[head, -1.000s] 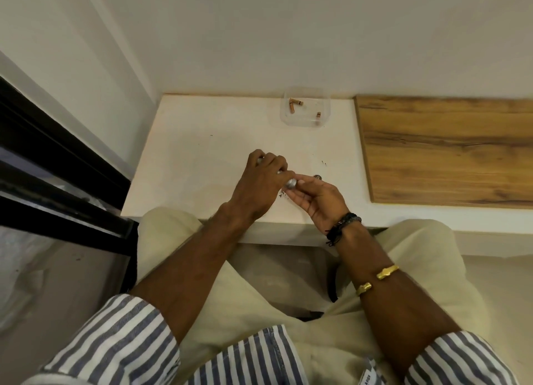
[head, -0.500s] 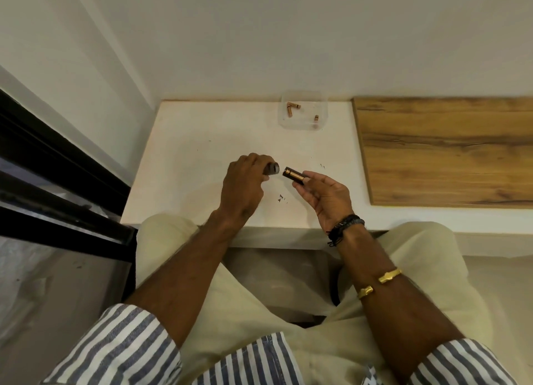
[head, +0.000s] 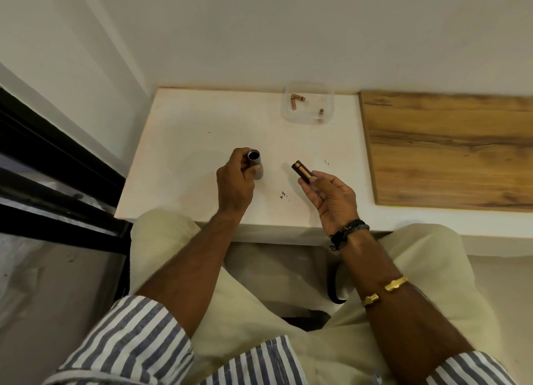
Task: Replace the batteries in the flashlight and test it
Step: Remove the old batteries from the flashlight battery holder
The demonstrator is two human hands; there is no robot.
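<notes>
My left hand [head: 234,183] grips a grey flashlight tube [head: 255,164] upright over the white table [head: 184,142], its open dark end facing up. My right hand [head: 331,197] pinches a dark battery holder with copper-coloured batteries [head: 301,172] between thumb and fingers, tilted toward the upper left. The holder and the tube are apart, with a gap of bare table between them. A clear plastic tray [head: 307,102] at the back of the table holds three loose copper-coloured batteries [head: 294,100].
A wooden board [head: 450,148] lies to the right of the white table. Small dark specks [head: 284,195] lie on the table between my hands. A dark window frame [head: 52,165] runs along the left. My knees sit under the table's front edge.
My hands were together on the flashlight, then separated. The right hand drew the battery holder out to the right while the left hand moved the tube left and turned it upright.
</notes>
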